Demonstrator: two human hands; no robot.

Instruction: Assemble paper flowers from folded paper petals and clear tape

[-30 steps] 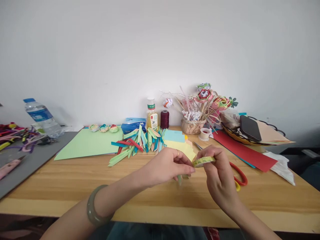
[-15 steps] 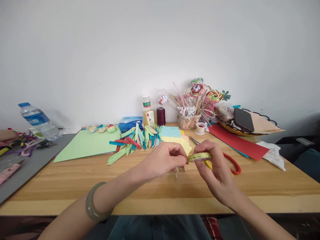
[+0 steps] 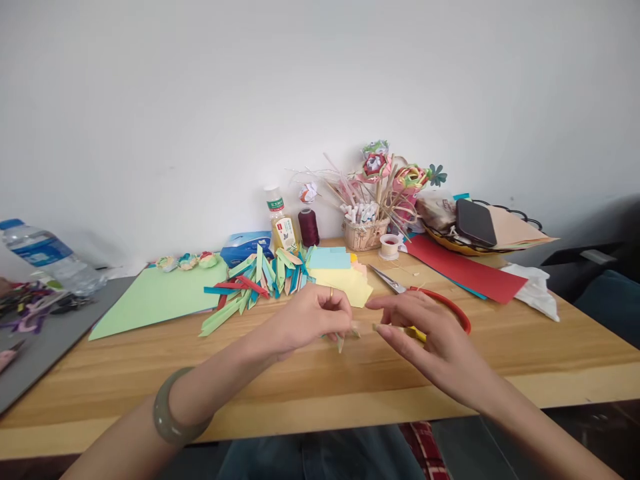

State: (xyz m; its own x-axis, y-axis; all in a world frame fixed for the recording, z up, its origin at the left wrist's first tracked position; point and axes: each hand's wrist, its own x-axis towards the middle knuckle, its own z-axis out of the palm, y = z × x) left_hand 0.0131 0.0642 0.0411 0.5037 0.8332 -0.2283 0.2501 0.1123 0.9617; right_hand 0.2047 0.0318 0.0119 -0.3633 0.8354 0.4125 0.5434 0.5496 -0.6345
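My left hand (image 3: 320,317) is closed in a pinch on a small folded paper piece (image 3: 341,345), whose pale green and pinkish points stick out below the fingertips. Most of that piece is hidden by the fingers. To its right, my right hand (image 3: 433,337) hovers over the table with index finger and thumb apart. A yellow-green sliver, probably the tape roll's edge, shows by the thumb tip; the rest is hidden. Scissors (image 3: 453,309) with red and yellow handles lie partly beneath my right hand, blades pointing back left.
Folded paper strips (image 3: 265,277), yellow sheets (image 3: 345,281) and green paper (image 3: 160,293) lie behind my hands. Farther back stand a glue bottle (image 3: 283,227), a thread spool (image 3: 309,228) and a basket of paper flowers (image 3: 367,235). Red paper (image 3: 465,270) lies right, a water bottle (image 3: 50,253) left.
The green-patterned tape roll, gripped in my right hand before, is no longer clearly visible. My right fingers have spread, and a gap has opened between my hands. The view has shifted.
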